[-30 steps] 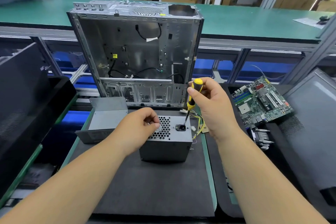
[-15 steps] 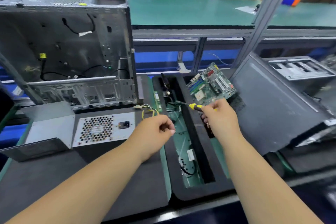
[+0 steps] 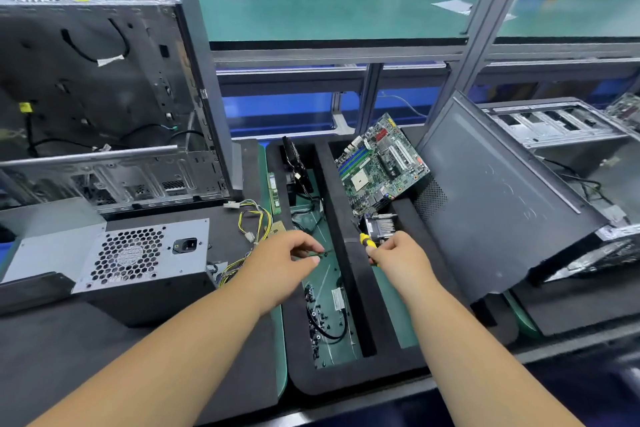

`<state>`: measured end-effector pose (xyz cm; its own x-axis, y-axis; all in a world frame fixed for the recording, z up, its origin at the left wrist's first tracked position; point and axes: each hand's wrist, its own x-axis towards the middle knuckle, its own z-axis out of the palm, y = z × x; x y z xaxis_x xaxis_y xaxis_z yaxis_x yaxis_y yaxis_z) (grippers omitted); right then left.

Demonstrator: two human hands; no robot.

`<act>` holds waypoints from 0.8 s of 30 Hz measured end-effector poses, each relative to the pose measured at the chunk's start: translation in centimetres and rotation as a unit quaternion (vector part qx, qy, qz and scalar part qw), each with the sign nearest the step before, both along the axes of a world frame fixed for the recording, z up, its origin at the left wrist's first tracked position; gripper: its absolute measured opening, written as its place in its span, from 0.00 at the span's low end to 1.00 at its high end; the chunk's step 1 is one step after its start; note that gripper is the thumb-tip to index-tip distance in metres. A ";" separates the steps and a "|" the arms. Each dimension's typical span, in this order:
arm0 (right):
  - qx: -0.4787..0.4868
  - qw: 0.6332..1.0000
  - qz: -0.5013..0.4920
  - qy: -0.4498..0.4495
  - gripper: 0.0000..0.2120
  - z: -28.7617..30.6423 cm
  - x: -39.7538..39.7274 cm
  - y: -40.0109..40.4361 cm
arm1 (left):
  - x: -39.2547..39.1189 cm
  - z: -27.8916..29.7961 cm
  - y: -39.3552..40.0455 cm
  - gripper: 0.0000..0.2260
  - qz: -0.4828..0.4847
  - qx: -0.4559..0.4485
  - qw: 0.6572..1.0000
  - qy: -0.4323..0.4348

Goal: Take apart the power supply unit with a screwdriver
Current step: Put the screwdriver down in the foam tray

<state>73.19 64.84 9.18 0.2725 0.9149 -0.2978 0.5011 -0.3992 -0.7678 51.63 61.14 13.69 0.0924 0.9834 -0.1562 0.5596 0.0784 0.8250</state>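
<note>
The power supply unit (image 3: 138, 253), a grey metal box with a honeycomb fan grille and a black socket, lies on the dark mat at the left. Its yellow and black wires (image 3: 252, 222) trail to the right. My left hand (image 3: 287, 263) is off the unit and hovers over the black foam tray (image 3: 301, 357), pinching a small dark screw (image 3: 324, 253) at its fingertips. My right hand (image 3: 398, 258) grips the yellow-handled screwdriver (image 3: 366, 241) above the tray's middle divider, with the shaft pointing up and left.
An open computer case (image 3: 104, 97) stands behind the unit. Several loose screws (image 3: 320, 315) and a cable lie on the tray's green floor. A motherboard (image 3: 377, 163) and a heatsink (image 3: 381, 225) sit in the right compartment. A grey side panel (image 3: 502, 191) leans at the right.
Both hands left the power supply unit and swung right to the tray. The screwdriver came off the unit's face. My view turned right with them.
</note>
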 end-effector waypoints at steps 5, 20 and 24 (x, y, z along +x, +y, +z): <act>-0.002 0.991 0.066 -0.119 0.14 -1.5 -0.4 1.0 | -1.1 0.9 0.2 0.09 0.020 0.038 0.999 0.023; -0.085 0.951 0.182 -0.234 0.18 -2.7 -0.9 2.1 | -2.3 1.8 -0.1 0.10 0.055 0.081 0.995 0.015; -0.082 0.953 0.183 -0.228 0.19 -2.8 -0.7 2.2 | -2.9 1.6 -0.3 0.11 0.066 0.085 0.994 0.006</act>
<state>72.45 67.08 6.38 0.0791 0.9246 -0.3726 0.8960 -0.2298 -0.3799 48.74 60.85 15.24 -0.0404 0.9991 0.0128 0.5631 0.0122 0.8263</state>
